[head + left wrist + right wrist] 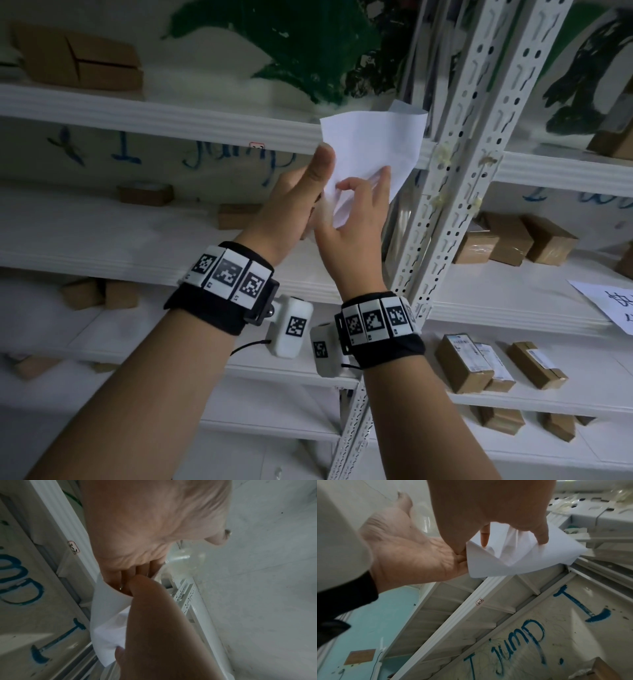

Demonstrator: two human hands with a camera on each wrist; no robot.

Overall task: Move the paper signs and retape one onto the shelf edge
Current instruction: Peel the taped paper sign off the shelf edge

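Holding a crumpled white paper sheet [371, 161] up against the white metal shelf edge [171, 118], both hands work close together beside the perforated white upright post [476, 144]. The left hand [298, 202] pinches the sheet's left side under its thumb; the right hand [356, 222] curls its fingertips into the lower part. Small brown cardboard boxes [469, 366] sit on the shelves. Another white paper sign [613, 301] lies at far right.
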